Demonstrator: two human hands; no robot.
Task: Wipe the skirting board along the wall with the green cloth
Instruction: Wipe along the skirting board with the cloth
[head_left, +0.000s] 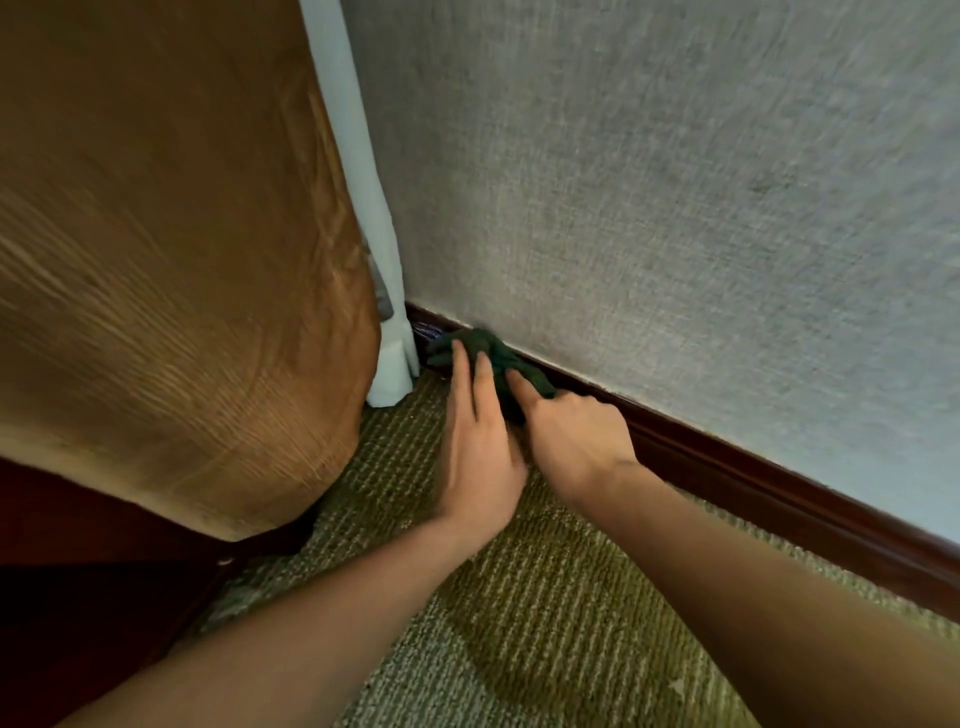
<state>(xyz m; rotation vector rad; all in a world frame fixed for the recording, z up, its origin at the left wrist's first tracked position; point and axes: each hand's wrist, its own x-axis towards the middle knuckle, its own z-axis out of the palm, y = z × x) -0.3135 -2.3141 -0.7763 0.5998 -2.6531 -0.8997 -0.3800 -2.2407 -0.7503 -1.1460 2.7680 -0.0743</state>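
A dark green cloth (493, 358) is bunched against the dark brown skirting board (753, 483) near the room's corner. My left hand (478, 447) lies with straight fingers pressing on the cloth's left side. My right hand (571, 436) is beside it, forefinger stretched onto the cloth, the other fingers curled over toward the board and partly hidden. The skirting board runs from the corner down to the right along the foot of the grey textured wall (675, 208).
A brown upholstered chair (171, 260) with a dark wooden base fills the left. A white curtain (384, 291) hangs in the corner just left of the cloth. Green patterned carpet (545, 623) covers the floor beneath my arms.
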